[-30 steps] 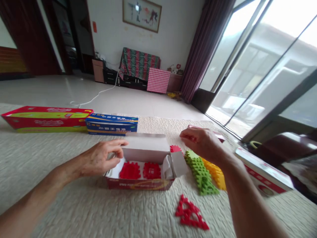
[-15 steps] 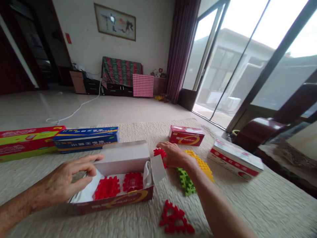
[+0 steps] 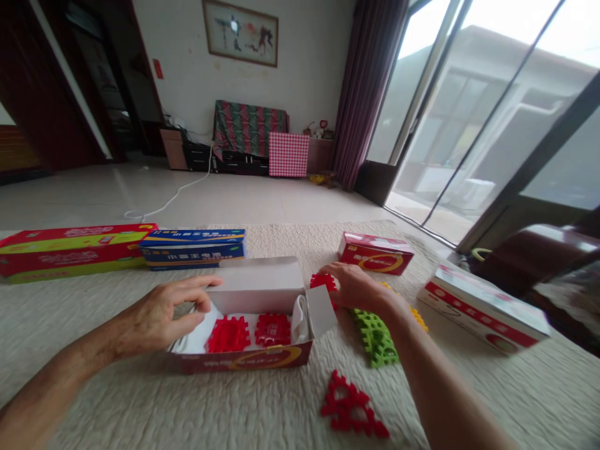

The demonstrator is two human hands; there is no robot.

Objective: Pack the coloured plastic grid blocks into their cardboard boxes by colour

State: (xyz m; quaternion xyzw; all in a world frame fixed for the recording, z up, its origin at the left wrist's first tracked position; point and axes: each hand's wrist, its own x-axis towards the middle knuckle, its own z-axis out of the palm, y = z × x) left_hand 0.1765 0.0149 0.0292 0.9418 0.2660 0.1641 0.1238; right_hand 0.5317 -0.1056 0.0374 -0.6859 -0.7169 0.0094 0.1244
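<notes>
An open cardboard box (image 3: 244, 359) stands in front of me, its lid tipped back and white paper (image 3: 194, 334) inside. Two red plastic building blocks (image 3: 228, 335) with toothed edges lie in it. My left hand (image 3: 169, 312) hovers at the box's left end, thumb and fingers apart with nothing between them. Right of the box, my right hand (image 3: 354, 287) curls over another red toothed block (image 3: 323, 282), its fingertips partly hidden. Green toothed pieces (image 3: 375, 337) and a mostly covered yellow piece (image 3: 419, 319) lie under and beside my right forearm. A red triangular piece (image 3: 351, 406) rests nearer me.
A red-and-green box (image 3: 79, 253) and a blue box (image 3: 194, 250) stand at the back left. A small red box (image 3: 375, 253) and a white-and-red box (image 3: 485, 309) stand to the right. All rest on a cream quilted cover (image 3: 262, 412).
My view has swung slightly left, so everything sits further right in the picture. Both hands keep much the same places by the box and the red block.
</notes>
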